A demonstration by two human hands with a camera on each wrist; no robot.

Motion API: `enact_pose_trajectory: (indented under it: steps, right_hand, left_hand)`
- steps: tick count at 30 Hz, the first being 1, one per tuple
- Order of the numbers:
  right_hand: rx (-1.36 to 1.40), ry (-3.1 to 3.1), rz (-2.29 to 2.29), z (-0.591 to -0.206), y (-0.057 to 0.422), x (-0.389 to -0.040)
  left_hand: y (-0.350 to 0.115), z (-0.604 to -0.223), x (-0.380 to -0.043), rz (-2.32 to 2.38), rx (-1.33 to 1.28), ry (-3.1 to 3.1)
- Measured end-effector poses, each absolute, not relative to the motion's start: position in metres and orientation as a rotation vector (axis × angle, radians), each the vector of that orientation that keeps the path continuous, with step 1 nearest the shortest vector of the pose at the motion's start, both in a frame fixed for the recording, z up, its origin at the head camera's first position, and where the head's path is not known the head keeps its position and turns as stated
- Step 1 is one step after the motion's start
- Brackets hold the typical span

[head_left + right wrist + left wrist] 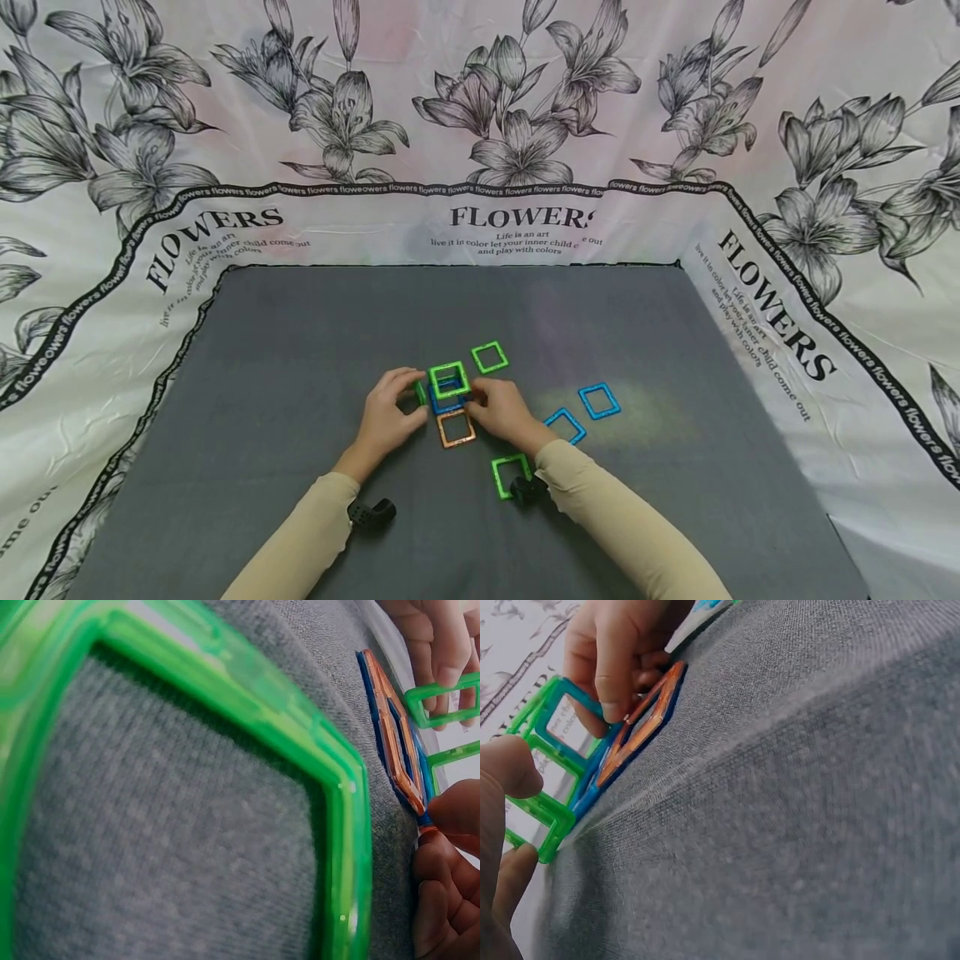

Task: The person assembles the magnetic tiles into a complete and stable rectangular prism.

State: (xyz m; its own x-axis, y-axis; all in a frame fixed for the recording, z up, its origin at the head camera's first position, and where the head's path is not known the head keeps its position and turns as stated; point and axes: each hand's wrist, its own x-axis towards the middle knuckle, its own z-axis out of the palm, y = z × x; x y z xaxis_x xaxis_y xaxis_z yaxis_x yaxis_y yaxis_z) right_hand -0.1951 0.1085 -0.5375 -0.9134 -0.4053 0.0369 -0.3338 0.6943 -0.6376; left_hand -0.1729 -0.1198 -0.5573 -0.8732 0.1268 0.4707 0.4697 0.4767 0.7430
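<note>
A small structure of square magnetic tile frames stands on the grey cloth. Its upper green tile [452,396] sits above blue tiles [433,400], and an orange tile [461,443] lies flat on the near side, blue showing beneath it in both wrist views. At the structure's left, my left hand [386,412] pinches another green tile [556,816] between thumb and fingers. Opposite it, my right hand [506,410] has curled fingers pinching a blue tile [559,748] at the structure's right side. The right fingertips partly hide that contact.
Loose on the cloth [337,317] lie a green tile [496,368] behind, two blue tiles, one farther right [607,414] and one partly under the right wrist [575,422], and a green tile [497,482] nearer. Black wrist cameras [372,514] hang below both sleeves.
</note>
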Motion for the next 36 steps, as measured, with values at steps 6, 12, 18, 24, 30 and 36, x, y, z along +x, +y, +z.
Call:
enact_pose_trajectory:
  steps: [6, 12, 18, 24, 30, 36]
  right_hand:
    - [-0.619, 2.795, -1.022, -0.537, 0.108, -0.193]
    - [-0.636, 2.814, -1.026, -0.536, 0.108, -0.192]
    - [-0.634, 2.823, -1.033, -0.535, 0.107, -0.192]
    - [-0.637, 2.835, -1.028, -0.536, 0.107, -0.192]
    - [-0.642, 2.834, -1.021, -0.538, 0.107, -0.193]
    - [-0.648, 2.833, -1.021, -0.537, 0.108, -0.194]
  left_hand:
    - [-0.118, -0.558, -0.173, -1.411, -0.506, -2.373]
    - [-0.115, -0.558, -0.172, -1.471, -0.504, -2.398]
    - [-0.112, -0.558, -0.172, -1.507, -0.492, -2.433]
    - [-0.109, -0.557, -0.172, -1.526, -0.483, -2.432]
    - [-0.108, -0.56, -0.173, -1.527, -0.475, -2.43]
    - [-0.107, -0.56, -0.173, -1.525, -0.485, -2.409]
